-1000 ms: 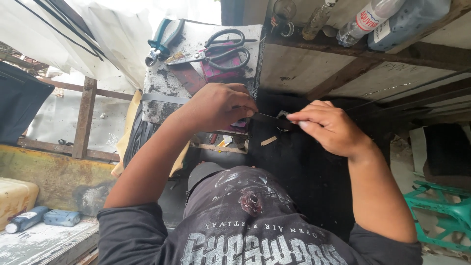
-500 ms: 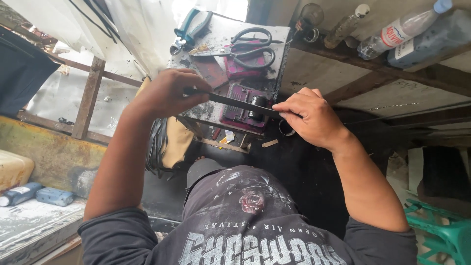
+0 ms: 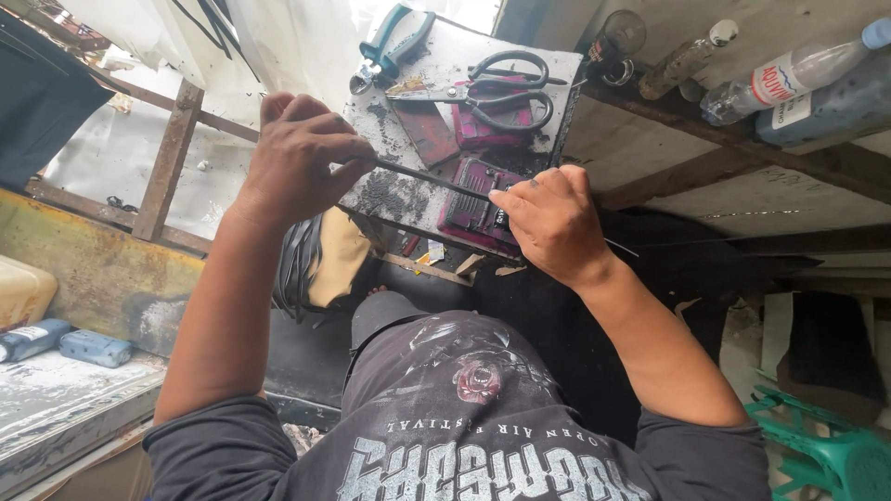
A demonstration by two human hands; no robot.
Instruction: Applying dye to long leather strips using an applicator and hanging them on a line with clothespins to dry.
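My left hand (image 3: 302, 158) pinches one end of a thin black strip (image 3: 422, 176) and holds it stretched over a small dirty work board (image 3: 445, 102). My right hand (image 3: 552, 223) grips the strip's other end and presses down on a maroon block (image 3: 469, 209) at the board's near edge. What sits under my right fingers is hidden. Black-handled scissors (image 3: 501, 88) lie on a second maroon pad at the board's far side. Teal-handled pliers (image 3: 390, 46) rest at the board's far left corner.
Plastic bottles (image 3: 789, 79) and a glass bulb (image 3: 617, 37) lie on wooden beams to the right. A green plastic chair (image 3: 835, 455) stands at lower right. Blue containers (image 3: 93, 348) sit on a ledge at lower left. My dark-trousered knee (image 3: 390, 315) is below the board.
My left hand has drawn away to the left, pulling the black strip out longer and taut. My right hand has shifted onto the maroon block at the board's near edge.
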